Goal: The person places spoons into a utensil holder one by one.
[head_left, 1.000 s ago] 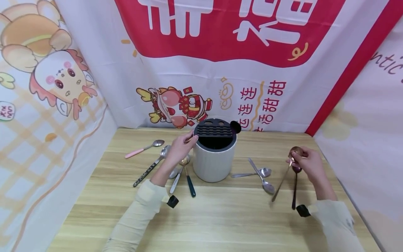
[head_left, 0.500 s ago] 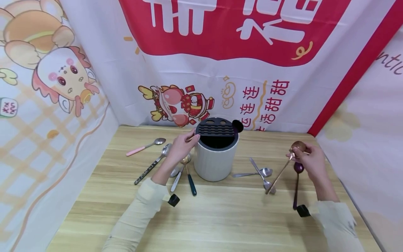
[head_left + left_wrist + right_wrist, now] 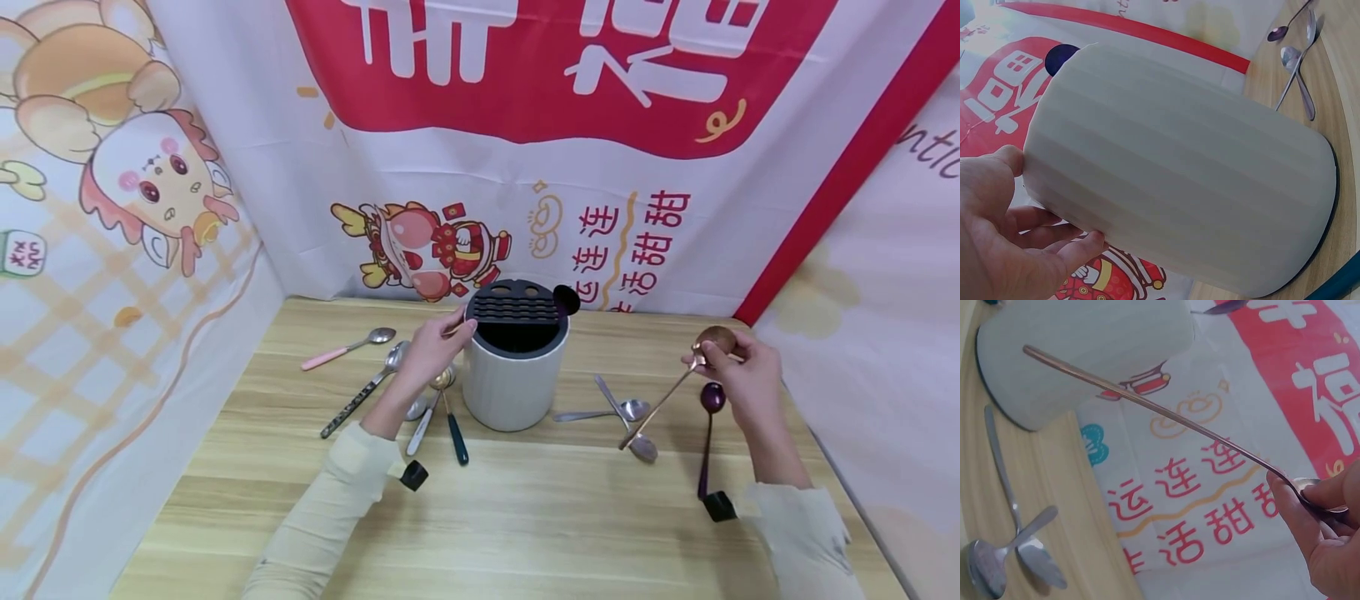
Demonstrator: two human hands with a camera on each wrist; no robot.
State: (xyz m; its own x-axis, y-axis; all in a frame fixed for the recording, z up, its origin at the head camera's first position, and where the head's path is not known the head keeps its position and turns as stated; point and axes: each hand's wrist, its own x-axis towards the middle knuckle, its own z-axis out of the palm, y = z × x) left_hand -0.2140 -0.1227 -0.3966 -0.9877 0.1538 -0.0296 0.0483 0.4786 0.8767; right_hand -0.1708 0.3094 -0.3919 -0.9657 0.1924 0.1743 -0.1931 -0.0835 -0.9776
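Observation:
A white ribbed utensil holder (image 3: 512, 390) with a black slotted lid (image 3: 516, 304) stands near the back of the table. My left hand (image 3: 435, 348) grips its rim; in the left wrist view the thumb and fingertips lie against the white wall (image 3: 1179, 162). A dark spoon (image 3: 567, 299) pokes out at the rim's right side. My right hand (image 3: 752, 383) pinches a long copper-coloured spoon (image 3: 1154, 405) near its bowl, the handle slanting down and left above the table. Below that hand lies a dark purple spoon (image 3: 712, 398).
Two silver spoons (image 3: 641, 448) lie crossed right of the holder. On its left are a pink-handled spoon (image 3: 326, 359), a black-patterned spoon (image 3: 348, 414), a white-handled one (image 3: 420, 433) and a green-handled one (image 3: 457, 442). A printed cloth (image 3: 300, 200) hangs behind the wooden table (image 3: 525, 517).
My right hand has lifted the copper-coloured spoon off the purple one, and its handle end has swung left toward the crossed spoons. The left hand stays at the holder's rim.

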